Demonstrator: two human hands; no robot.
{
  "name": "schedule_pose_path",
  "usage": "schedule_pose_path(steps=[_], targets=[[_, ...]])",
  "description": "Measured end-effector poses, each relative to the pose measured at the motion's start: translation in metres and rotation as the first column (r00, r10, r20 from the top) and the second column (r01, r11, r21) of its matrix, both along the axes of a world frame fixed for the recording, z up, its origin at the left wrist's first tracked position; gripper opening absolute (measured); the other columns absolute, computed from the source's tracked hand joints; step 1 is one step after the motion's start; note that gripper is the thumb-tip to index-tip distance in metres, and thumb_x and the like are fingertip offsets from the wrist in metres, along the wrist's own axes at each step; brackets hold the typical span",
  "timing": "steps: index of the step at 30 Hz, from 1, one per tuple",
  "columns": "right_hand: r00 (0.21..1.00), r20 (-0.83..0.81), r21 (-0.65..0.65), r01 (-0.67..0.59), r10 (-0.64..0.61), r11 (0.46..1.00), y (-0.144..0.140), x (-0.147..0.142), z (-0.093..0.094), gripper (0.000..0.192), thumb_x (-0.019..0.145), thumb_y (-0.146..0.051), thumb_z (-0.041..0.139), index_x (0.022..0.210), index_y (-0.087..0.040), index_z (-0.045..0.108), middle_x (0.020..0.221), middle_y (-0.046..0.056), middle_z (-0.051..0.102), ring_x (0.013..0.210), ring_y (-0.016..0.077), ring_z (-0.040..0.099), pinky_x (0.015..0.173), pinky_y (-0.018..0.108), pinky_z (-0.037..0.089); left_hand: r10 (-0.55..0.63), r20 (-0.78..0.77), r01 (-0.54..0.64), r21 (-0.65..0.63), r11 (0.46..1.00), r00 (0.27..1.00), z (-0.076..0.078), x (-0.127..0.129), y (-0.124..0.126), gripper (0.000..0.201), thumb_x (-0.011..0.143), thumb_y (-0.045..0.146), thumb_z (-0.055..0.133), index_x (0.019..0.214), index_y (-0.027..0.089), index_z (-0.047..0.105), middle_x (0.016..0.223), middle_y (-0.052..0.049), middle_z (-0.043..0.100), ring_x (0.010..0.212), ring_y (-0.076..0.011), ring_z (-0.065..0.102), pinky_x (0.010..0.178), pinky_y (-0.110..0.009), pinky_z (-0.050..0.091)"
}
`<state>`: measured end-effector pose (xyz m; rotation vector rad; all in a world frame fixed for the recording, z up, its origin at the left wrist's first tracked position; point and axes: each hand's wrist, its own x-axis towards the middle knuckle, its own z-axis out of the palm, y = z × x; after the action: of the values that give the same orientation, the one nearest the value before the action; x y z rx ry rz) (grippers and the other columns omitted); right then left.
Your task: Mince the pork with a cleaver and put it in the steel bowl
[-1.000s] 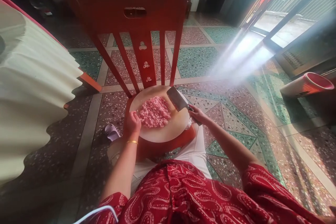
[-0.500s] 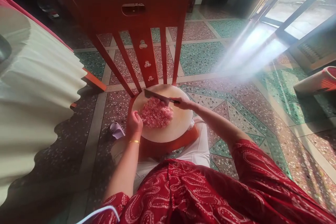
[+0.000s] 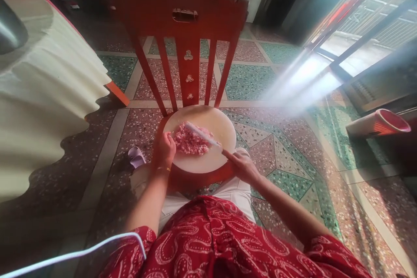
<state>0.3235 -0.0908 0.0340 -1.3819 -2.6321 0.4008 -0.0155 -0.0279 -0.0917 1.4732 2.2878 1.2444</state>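
Note:
A round, pale cutting board (image 3: 218, 158) lies on the seat of a reddish-brown wooden chair (image 3: 187, 74). Spread over its left half is a patch of pink minced meat (image 3: 190, 143). My right hand (image 3: 243, 165), at the board's right edge, is wrapped round the handle of a kitchen knife (image 3: 203, 134). The blade slants up and to the left across the mince, its flat catching light. At the board's left rim my left hand (image 3: 167, 147) is closed with its fingers curled against the edge; its underside is hidden.
Left of me stands a table with a pale, wavy-edged cloth (image 3: 58, 82). A lilac slipper (image 3: 137, 157) lies on the speckled tile floor. To the right, a white and pink bin (image 3: 374, 124) stands near a bright doorway. A white cable (image 3: 97, 245) crosses at lower left.
The knife has come down from the far side of the mince to lie across it, and my right hand has moved nearer to me. My left hand stays by the rim. The view has shifted slightly.

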Motion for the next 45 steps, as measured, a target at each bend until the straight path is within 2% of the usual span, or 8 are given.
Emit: schedule_pose_path(steps=[4, 7, 14, 20, 27, 35, 40, 45], targets=[[0.939, -0.342, 0.148, 0.094, -0.038, 0.985, 0.015, -0.027, 0.041, 0.053, 0.097, -0.029, 0.034, 0.149, -0.024, 0.032, 0.113, 0.012, 0.064, 0.098, 0.0219, 0.063, 0.085, 0.032, 0.051, 0.006, -0.007, -0.006, 0.008, 1.0, 1.0, -0.006, -0.001, 0.003, 0.025, 0.088, 0.02, 0.035, 0.1, 0.015, 0.057, 0.096, -0.016, 0.065, 0.093, -0.0234, 0.063, 0.085, -0.035, 0.047], [0.909, -0.409, 0.155, 0.155, -0.079, 0.976, 0.027, -0.058, 0.038, 0.055, 0.097, -0.029, 0.031, 0.151, -0.018, 0.028, 0.122, 0.016, 0.061, 0.107, 0.024, 0.061, 0.09, 0.036, 0.05, 0.008, -0.009, -0.008, 0.02, 1.0, 1.0, -0.01, -0.002, 0.004, 0.026, 0.089, 0.02, 0.034, 0.1, 0.015, 0.057, 0.098, -0.016, 0.065, 0.095, -0.0239, 0.063, 0.087, -0.036, 0.046], [0.965, -0.06, -0.317, 0.226, -0.257, 0.921, 0.027, -0.08, -0.014, 0.057, 0.092, -0.021, 0.042, 0.149, -0.019, 0.034, 0.104, 0.012, 0.072, 0.09, 0.0257, 0.07, 0.078, 0.032, 0.053, -0.009, -0.019, 0.01, 0.024, 1.0, 1.0, -0.011, -0.004, 0.002, 0.025, 0.087, 0.02, 0.038, 0.102, 0.015, 0.057, 0.1, -0.016, 0.065, 0.097, -0.0243, 0.063, 0.087, -0.036, 0.047], [0.921, -0.322, -0.076, 0.204, -0.217, 0.976, 0.026, -0.077, 0.045, 0.056, 0.097, -0.026, 0.034, 0.152, -0.023, 0.024, 0.121, 0.01, 0.066, 0.102, 0.022, 0.065, 0.084, 0.03, 0.051, 0.007, -0.002, -0.007, 0.038, 0.999, 1.0, -0.009, -0.002, 0.004, 0.024, 0.087, 0.019, 0.037, 0.098, 0.015, 0.057, 0.096, -0.014, 0.067, 0.092, -0.0221, 0.064, 0.085, -0.033, 0.048], [0.969, 0.016, -0.21, 0.243, -0.245, 0.947, 0.028, -0.081, 0.002, 0.055, 0.093, -0.019, 0.041, 0.148, -0.019, 0.034, 0.089, 0.009, 0.074, 0.077, 0.0205, 0.07, 0.072, 0.028, 0.052, 0.0, -0.032, 0.001, 0.043, 0.999, 1.0, -0.004, -0.002, 0.001, 0.025, 0.087, 0.019, 0.036, 0.099, 0.014, 0.058, 0.096, -0.014, 0.067, 0.093, -0.0224, 0.064, 0.083, -0.033, 0.048], [0.943, -0.239, 0.031, 0.246, -0.232, 0.969, 0.029, -0.074, 0.035, 0.055, 0.098, -0.024, 0.03, 0.152, -0.019, 0.023, 0.125, 0.012, 0.063, 0.103, 0.0209, 0.065, 0.084, 0.028, 0.05, -0.012, -0.074, 0.016, 0.054, 0.998, 0.997, -0.009, -0.005, 0.003, 0.026, 0.087, 0.019, 0.039, 0.1, 0.012, 0.06, 0.097, -0.016, 0.067, 0.093, -0.0237, 0.064, 0.084, -0.035, 0.048], [0.968, 0.03, -0.19, 0.251, -0.25, 0.949, 0.031, -0.075, -0.001, 0.054, 0.096, -0.021, 0.039, 0.149, -0.02, 0.032, 0.104, 0.011, 0.072, 0.085, 0.021, 0.07, 0.074, 0.026, 0.051, 0.001, -0.045, 0.001, 0.041, 0.999, 0.999, -0.01, -0.004, 0.004, 0.026, 0.087, 0.018, 0.037, 0.1, 0.013, 0.059, 0.096, -0.016, 0.067, 0.092, -0.0237, 0.064, 0.082, -0.034, 0.048], [0.951, -0.06, -0.112, 0.296, -0.304, 0.949, 0.035, -0.067, 0.029, 0.052, 0.098, -0.025, 0.035, 0.15, -0.022, 0.032, 0.097, 0.009, 0.074, 0.084, 0.0208, 0.07, 0.073, 0.025, 0.049, -0.022, -0.038, 0.023, 0.039, 0.999, 0.999, -0.007, -0.003, 0.003, 0.024, 0.086, 0.018, 0.04, 0.099, 0.013, 0.059, 0.096, -0.015, 0.067, 0.091, -0.0232, 0.064, 0.083, -0.034, 0.049]])
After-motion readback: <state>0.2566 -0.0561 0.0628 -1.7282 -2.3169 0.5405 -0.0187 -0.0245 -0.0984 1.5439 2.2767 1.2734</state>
